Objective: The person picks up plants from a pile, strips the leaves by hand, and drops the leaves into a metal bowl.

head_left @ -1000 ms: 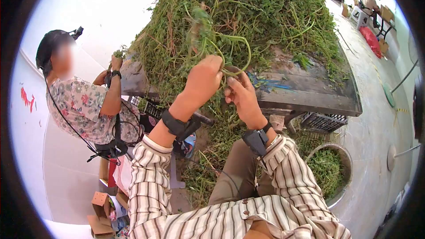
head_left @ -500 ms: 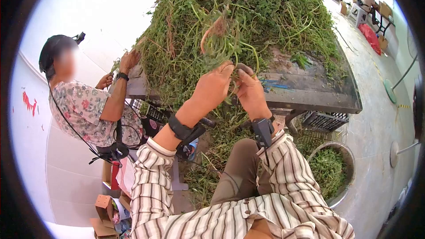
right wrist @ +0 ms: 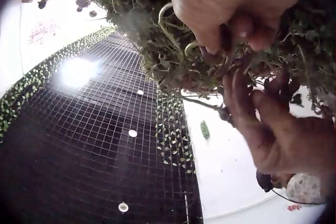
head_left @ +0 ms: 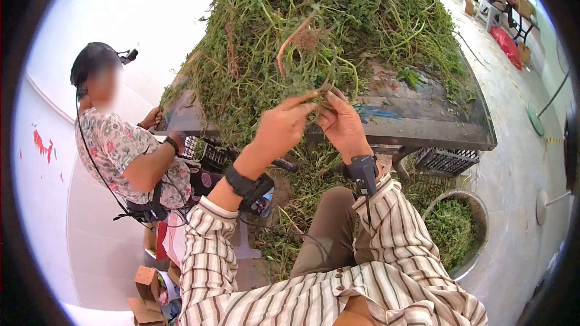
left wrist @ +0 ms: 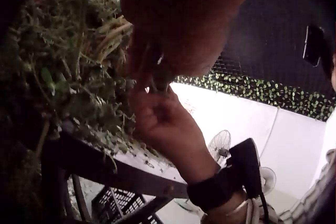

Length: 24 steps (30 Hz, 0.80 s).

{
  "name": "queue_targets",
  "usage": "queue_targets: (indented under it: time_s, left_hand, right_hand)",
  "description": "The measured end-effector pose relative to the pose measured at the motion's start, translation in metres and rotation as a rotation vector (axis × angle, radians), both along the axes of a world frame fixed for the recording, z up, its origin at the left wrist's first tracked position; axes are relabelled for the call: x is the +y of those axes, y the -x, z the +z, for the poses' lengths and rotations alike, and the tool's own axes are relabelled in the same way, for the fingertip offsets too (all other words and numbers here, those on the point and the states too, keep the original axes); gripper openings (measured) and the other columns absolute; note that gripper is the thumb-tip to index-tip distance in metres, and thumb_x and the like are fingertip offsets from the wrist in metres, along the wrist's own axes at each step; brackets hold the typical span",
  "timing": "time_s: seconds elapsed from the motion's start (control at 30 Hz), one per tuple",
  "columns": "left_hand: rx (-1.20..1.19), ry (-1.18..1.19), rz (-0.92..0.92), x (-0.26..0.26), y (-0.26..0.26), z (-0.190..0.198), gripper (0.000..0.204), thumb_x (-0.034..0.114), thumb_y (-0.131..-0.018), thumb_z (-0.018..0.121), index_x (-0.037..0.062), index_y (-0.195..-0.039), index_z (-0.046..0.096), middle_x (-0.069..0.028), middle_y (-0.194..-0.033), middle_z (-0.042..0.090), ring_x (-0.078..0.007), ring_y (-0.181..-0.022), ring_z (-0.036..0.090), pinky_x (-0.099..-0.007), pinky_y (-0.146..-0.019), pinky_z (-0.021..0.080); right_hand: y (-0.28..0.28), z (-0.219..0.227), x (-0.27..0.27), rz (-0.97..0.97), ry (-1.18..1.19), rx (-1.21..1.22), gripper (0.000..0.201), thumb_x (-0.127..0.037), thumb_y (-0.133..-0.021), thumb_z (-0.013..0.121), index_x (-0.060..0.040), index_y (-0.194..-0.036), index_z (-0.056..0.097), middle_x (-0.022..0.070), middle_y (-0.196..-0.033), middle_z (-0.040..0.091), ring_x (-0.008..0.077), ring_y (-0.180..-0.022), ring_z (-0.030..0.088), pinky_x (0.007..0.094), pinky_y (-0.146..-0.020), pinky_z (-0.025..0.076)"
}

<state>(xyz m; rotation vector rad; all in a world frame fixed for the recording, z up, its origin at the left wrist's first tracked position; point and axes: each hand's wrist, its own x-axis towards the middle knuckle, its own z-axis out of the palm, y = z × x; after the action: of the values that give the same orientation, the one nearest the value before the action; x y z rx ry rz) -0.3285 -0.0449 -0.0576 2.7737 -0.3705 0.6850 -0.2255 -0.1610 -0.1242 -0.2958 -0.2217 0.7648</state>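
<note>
Both arms reach forward and up, elbows bent, striped sleeves pushed back from the wrists, each wrist wearing a dark strap. The left hand (head_left: pixel 280 128) rises from the near left, its back toward the head camera, forefinger stretched toward the right hand and thumb closing beneath it in a pinch. The right hand (head_left: pixel 343 124) meets it from the right, palm turned inward, fingers curled, fingertips touching those of the left. Seen from the left wrist, the right hand (left wrist: pixel 160 124) sits cupped just below the left fingers. Seen from the right wrist, the left hand (right wrist: pixel 278 134) spreads its fingers upward.
</note>
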Motion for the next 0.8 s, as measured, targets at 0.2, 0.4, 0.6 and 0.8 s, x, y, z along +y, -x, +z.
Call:
queue_targets:
  time_s: [0.2, 0.4, 0.6, 0.8]
  left_hand:
    - [-0.344, 0.541, 0.372, 0.011, -0.028, 0.036, 0.028, 0.006, -0.075, 0.062, -0.001, -0.102, 0.055, -0.0124, -0.091, 0.054, -0.0316, -0.071, 0.055, -0.0302, -0.065, 0.046]
    - [-0.167, 0.495, 0.382, 0.031, -0.067, 0.036, 0.025, 0.016, -0.082, 0.061, -0.0023, -0.098, 0.057, -0.0115, -0.077, 0.053, -0.0161, -0.057, 0.053, -0.0307, -0.054, 0.042]
    - [-0.142, 0.753, 0.457, 0.069, -0.081, 0.031, 0.024, 0.016, -0.089, 0.052, -0.0058, -0.092, 0.061, -0.008, -0.058, 0.055, -0.0137, -0.042, 0.052, -0.029, -0.041, 0.042]
    - [-0.123, 0.846, 0.487, 0.079, -0.09, 0.021, 0.024, 0.013, -0.089, 0.052, -0.0072, -0.097, 0.061, -0.0088, -0.064, 0.057, -0.0131, -0.043, 0.052, -0.0282, -0.041, 0.043]
  right_hand:
    - [0.009, 0.01, -0.003, -0.002, -0.023, -0.05, 0.012, -0.018, -0.09, 0.052, -0.0094, -0.099, 0.054, -0.0001, -0.082, 0.056, 0.011, -0.06, 0.049, 0.0278, -0.054, 0.042]
    - [0.015, 0.015, -0.007, -0.042, 0.145, -0.087, 0.02, -0.027, -0.093, 0.046, -0.0081, -0.096, 0.052, 0.0022, -0.082, 0.054, 0.0135, -0.06, 0.048, 0.0313, -0.055, 0.04]
    - [-0.002, 0.006, -0.022, -0.111, 0.026, 0.021, 0.023, -0.025, -0.094, 0.044, -0.0105, -0.077, 0.045, 0.0028, -0.079, 0.052, 0.0106, -0.055, 0.039, 0.028, -0.052, 0.036]
    - [-0.008, 0.02, -0.038, -0.189, 0.081, 0.058, 0.026, -0.024, -0.095, 0.042, -0.0108, -0.072, 0.041, 0.0028, -0.074, 0.049, 0.0101, -0.052, 0.036, 0.0267, -0.049, 0.034]
